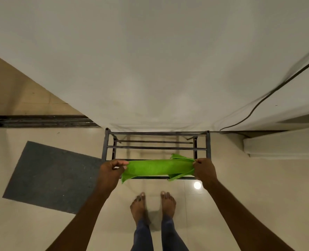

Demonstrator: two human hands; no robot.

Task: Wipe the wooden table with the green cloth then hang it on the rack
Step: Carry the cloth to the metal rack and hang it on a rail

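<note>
**Green cloth held over near rail of rack**

The green cloth (159, 167) is stretched lengthwise between both hands, lying across the nearest bar of the dark metal rack (156, 147). The left hand (111, 169) pinches the cloth's end at 9 o'clock; the right hand (204, 170) is closed on the bunched end at 3 o'clock. Loose corners droop below the bar. The rack stands against the white wall (150, 69) at 12 o'clock. Bare feet (152, 205) stand at 6 o'clock, and a grey mat (50, 176) lies at 9 o'clock on the tiled floor (258, 187).

Dim warm light, a lamp's glare spot (197, 185) on glossy floor (240, 187), wide-angle bending at edges.
</note>
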